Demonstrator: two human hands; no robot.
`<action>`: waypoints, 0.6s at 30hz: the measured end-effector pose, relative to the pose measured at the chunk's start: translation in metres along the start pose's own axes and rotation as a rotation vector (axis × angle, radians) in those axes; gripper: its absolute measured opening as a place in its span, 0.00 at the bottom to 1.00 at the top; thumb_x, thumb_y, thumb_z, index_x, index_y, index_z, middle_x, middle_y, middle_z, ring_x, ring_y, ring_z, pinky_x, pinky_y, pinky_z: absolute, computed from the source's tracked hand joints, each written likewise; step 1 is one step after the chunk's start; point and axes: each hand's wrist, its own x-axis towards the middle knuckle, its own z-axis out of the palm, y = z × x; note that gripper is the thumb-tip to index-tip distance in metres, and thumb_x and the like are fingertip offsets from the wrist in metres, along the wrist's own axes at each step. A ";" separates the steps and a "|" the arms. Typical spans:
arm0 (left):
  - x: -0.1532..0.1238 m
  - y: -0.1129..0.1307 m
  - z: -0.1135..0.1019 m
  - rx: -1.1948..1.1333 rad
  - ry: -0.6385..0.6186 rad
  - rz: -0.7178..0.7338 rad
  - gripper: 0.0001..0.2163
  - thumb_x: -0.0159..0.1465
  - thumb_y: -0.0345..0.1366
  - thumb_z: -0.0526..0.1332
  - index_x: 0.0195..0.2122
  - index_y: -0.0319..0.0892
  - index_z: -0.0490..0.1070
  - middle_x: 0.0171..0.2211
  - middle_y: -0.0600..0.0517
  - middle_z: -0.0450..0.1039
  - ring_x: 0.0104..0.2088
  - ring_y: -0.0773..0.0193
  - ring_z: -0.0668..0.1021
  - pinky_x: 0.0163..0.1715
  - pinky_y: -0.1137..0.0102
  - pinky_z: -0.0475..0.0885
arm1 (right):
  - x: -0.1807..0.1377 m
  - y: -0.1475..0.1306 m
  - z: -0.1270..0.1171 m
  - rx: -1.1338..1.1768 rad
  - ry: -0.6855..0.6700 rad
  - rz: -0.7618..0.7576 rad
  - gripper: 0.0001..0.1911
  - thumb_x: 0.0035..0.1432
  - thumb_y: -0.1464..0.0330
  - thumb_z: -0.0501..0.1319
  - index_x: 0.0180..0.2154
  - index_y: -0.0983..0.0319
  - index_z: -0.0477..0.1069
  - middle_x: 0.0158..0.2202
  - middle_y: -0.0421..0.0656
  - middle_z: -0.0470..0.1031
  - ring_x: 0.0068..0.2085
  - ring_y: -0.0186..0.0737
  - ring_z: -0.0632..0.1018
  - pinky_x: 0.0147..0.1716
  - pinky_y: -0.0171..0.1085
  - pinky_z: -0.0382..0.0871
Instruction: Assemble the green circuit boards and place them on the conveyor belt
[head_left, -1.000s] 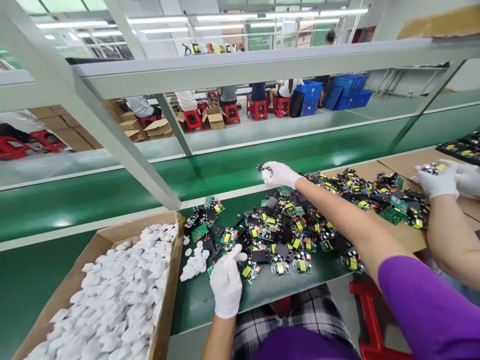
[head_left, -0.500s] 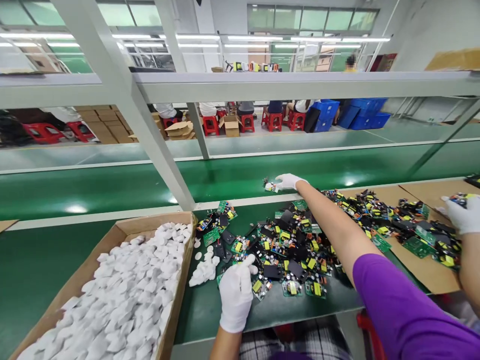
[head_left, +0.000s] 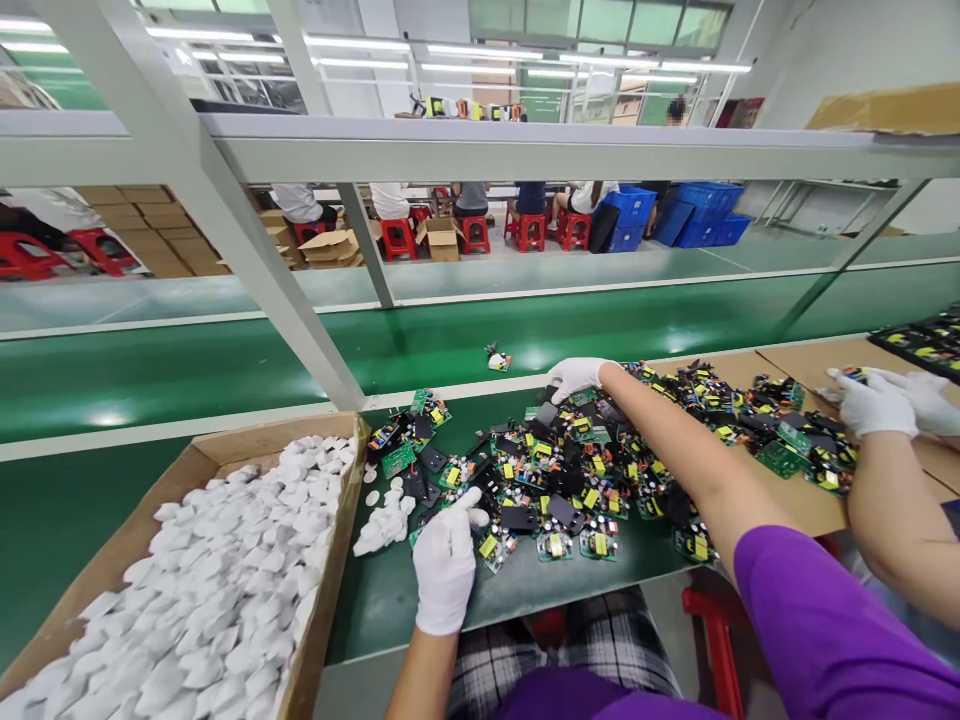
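Observation:
My left hand [head_left: 446, 565], in a white glove, is closed with its fingers curled in at the near edge of a pile of circuit boards [head_left: 551, 485]. What it pinches, if anything, is hidden. At the pile's far edge is my gloved right hand [head_left: 577, 376], its fingers bent downward and slightly apart, with nothing visible in them. A single circuit board [head_left: 499, 360] with a white piece on it lies on the green conveyor belt [head_left: 420, 345], left of my right hand and apart from it. A small heap of white pads [head_left: 385, 522] lies left of my left hand.
A cardboard box [head_left: 341, 545] full of white pads stands at the left. A slanted metal post [head_left: 277, 310] rises behind it, under a shelf beam [head_left: 525, 160]. At the right, a co-worker's gloved hands [head_left: 877, 400] hold a part above more boards on cardboard [head_left: 802, 505].
My right hand has let go of the circuit board on the belt and drawn back to the pile. My left hand stays curled by the pile. The view has shifted right.

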 end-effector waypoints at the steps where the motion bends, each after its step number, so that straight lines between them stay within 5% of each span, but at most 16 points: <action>1: 0.000 0.000 0.000 0.007 -0.005 -0.010 0.23 0.72 0.44 0.46 0.38 0.38 0.79 0.24 0.50 0.81 0.24 0.63 0.82 0.33 0.68 0.78 | -0.005 0.004 -0.003 0.042 0.034 -0.006 0.10 0.42 0.66 0.71 0.31 0.61 0.80 0.33 0.42 0.82 0.36 0.42 0.79 0.35 0.34 0.67; 9: -0.004 -0.004 0.002 -0.009 -0.043 -0.122 0.22 0.71 0.43 0.47 0.40 0.38 0.80 0.26 0.50 0.82 0.27 0.62 0.82 0.33 0.67 0.77 | -0.053 0.022 -0.014 0.512 0.349 -0.070 0.19 0.54 0.55 0.65 0.36 0.65 0.75 0.29 0.45 0.79 0.30 0.38 0.78 0.33 0.35 0.71; 14: -0.008 -0.014 0.005 -0.082 -0.041 -0.190 0.21 0.70 0.45 0.49 0.43 0.39 0.79 0.28 0.49 0.83 0.30 0.60 0.82 0.36 0.65 0.77 | -0.089 0.001 -0.009 0.767 0.451 -0.125 0.18 0.57 0.54 0.63 0.36 0.64 0.70 0.29 0.45 0.79 0.29 0.37 0.80 0.31 0.35 0.75; 18: -0.009 -0.001 0.006 -0.191 0.034 -0.250 0.19 0.67 0.45 0.56 0.51 0.38 0.75 0.36 0.46 0.83 0.35 0.59 0.83 0.42 0.62 0.78 | -0.130 -0.030 0.019 0.899 0.463 -0.176 0.17 0.58 0.54 0.61 0.34 0.63 0.69 0.30 0.44 0.79 0.28 0.36 0.79 0.30 0.34 0.75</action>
